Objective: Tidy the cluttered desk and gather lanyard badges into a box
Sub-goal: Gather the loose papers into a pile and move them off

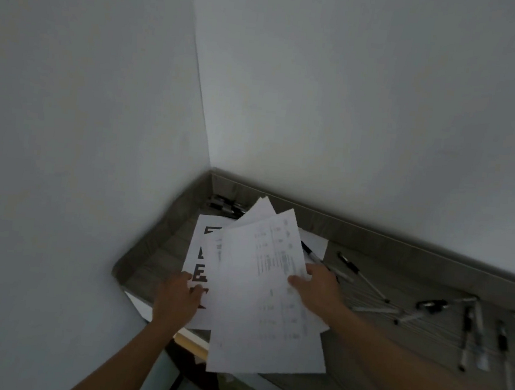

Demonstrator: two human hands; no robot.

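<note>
Your right hand (320, 284) pinches three printed sheets (255, 290). Your left hand (176, 300) touches one bold-lettered sheet (200, 243), half covered, hold unclear. Roughly ten pens (465, 337) scattered right of grip.

Grey wood-grain desk (407, 271) in a corner.
Scattered pens (464, 340) lie at right, a bold-lettered sheet (199, 252) at left.

Both bare forearms reach forward from below. The right hand (319, 288) pinches a sheaf of papers (259, 290), thumb on top; the left hand (179, 297) lies palm down, its grip unclear.
</note>
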